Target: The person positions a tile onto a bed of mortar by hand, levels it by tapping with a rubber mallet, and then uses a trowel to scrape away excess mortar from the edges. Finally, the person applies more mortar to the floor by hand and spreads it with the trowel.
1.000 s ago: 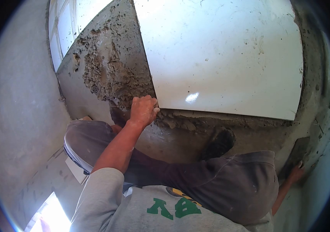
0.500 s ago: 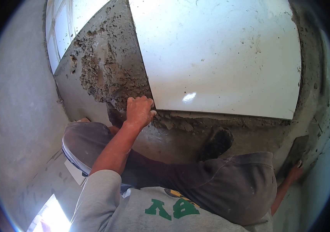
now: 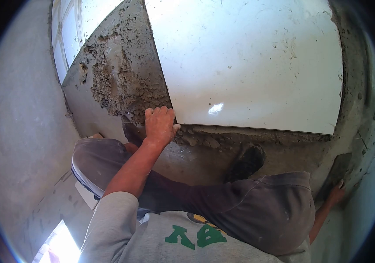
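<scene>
A large glossy white tile [image 3: 257, 70] lies on the floor in front of me, its near edge bordered by grey mortar. At its near left corner, my left hand [image 3: 159, 126] has its fingers curled down and its thumb against the corner. What these fingers grip, if anything, is hidden. A thin string [image 3: 134, 122] runs past this hand and along the tile's near edge. Far to the right, low by the wall, my right hand [image 3: 338, 193] is closed at the near end of a dark flat trowel [image 3: 340, 165]; its handle cannot be made out.
Rough wet mortar [image 3: 123, 83] is heaped left of the tile. More white tiles [image 3: 71, 37] stand at the upper left. My dark shoe [image 3: 248, 162] rests close to the tile's near edge. Plastered walls [image 3: 16, 114] rise on both sides.
My left hand has shifted very slightly right and its fingers have straightened a little at the tile corner. The right hand and trowel are almost unmoved.
</scene>
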